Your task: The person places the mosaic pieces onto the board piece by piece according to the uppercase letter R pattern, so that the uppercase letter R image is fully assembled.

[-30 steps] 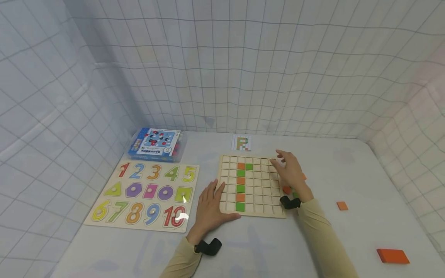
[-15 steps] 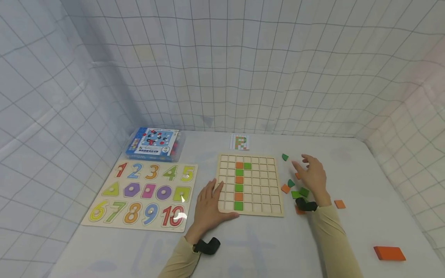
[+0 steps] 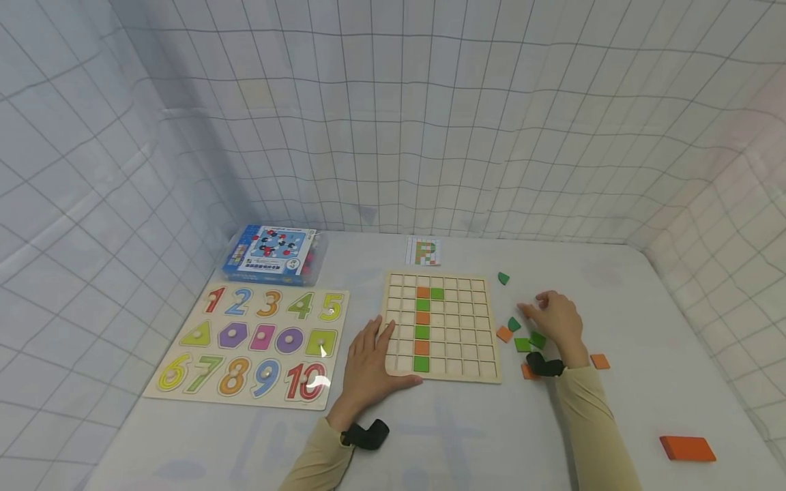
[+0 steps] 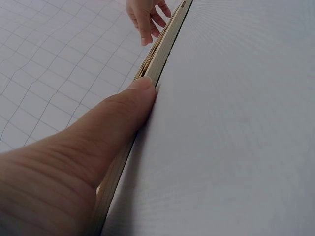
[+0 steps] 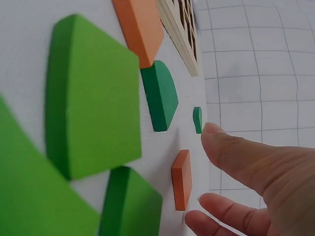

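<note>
My left hand (image 3: 370,360) lies spread at the near left corner of a wooden grid board (image 3: 462,329), its thumb against the near edge in the left wrist view. A column of alternating orange and green square tiles (image 3: 422,332) sits in the board, with one green tile (image 3: 437,293) beside the top one. Right of the board, my right hand (image 3: 555,320) hovers low over the loose tiles, thumb and fingers apart. In the right wrist view an orange tile (image 5: 182,180) lies just by its fingertips; a dark green rounded piece (image 5: 198,119) is near the thumb.
Loose green tiles (image 3: 522,345) and an orange tile (image 3: 504,333) lie beside the board. Farther right are another orange tile (image 3: 600,361) and an orange block (image 3: 688,449). A pattern card (image 3: 424,251) lies behind the board. Leftward are a number puzzle (image 3: 248,348) and a blue box (image 3: 273,256).
My right hand has moved from above the board's right side out to the right and down to the loose tiles. My left hand has stayed on the board's corner.
</note>
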Demonstrator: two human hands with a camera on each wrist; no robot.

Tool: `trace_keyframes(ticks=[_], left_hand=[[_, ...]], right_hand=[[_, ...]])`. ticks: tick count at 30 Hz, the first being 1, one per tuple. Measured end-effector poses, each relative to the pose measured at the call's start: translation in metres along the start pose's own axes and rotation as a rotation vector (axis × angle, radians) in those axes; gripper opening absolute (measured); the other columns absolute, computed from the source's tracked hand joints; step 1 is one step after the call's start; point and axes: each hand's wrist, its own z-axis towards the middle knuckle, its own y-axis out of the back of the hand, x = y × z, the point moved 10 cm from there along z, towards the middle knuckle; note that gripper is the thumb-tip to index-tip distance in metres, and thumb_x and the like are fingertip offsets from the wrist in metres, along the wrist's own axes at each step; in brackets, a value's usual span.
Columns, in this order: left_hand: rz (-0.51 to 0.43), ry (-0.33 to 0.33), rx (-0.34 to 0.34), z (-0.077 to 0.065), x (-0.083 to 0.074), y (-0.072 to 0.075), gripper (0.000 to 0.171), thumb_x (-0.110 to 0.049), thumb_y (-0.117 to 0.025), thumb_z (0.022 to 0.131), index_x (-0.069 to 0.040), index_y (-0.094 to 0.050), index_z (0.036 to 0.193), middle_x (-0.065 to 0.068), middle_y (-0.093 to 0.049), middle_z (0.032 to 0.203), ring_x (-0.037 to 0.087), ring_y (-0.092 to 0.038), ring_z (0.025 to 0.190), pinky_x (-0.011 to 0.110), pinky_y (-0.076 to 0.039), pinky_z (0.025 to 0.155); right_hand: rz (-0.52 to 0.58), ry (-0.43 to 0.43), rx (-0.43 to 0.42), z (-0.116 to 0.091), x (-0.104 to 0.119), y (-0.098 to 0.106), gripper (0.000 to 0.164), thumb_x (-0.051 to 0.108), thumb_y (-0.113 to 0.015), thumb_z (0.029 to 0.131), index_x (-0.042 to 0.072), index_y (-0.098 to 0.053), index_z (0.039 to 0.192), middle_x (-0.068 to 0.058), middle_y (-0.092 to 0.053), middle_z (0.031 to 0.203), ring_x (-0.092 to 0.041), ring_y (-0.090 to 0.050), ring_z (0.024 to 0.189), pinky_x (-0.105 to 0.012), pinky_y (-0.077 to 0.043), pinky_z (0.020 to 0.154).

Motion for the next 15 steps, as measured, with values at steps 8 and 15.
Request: trace_keyframes(ticks=[8, 15], left_hand=[[0.005, 0.0, -0.002, 0.0, -0.0003, 0.0002, 0.112, -0.069, -0.073, 0.061, -0.009, -0.035, 0.147, 0.015, -0.024, 0.152, 0.03, -0.018, 0.139, 0.049, -0.018, 0.109], [-0.003, 0.005, 0.002, -0.0001, -0.0009, 0.0011, 0.112, -0.069, -0.073, 0.061, -0.009, -0.034, 0.147, 0.015, -0.023, 0.152, 0.031, -0.017, 0.139, 0.049, -0.017, 0.109]], right_hand=[[-0.035, -0.003, 0.031, -0.0019, -0.0027, -0.0014, 0.053, 0.039, -0.067, 0.087, -0.01, -0.059, 0.106, -0.023, -0.059, 0.097, -0.031, -0.055, 0.079, -0.04, -0.047, 0.061], [-0.027, -0.047, 0.086, -0.0011, -0.0068, -0.0048, 0.045, 0.037, -0.066, 0.088, -0.005, -0.06, 0.102, -0.02, -0.062, 0.095, -0.03, -0.057, 0.078, -0.039, -0.045, 0.061]])
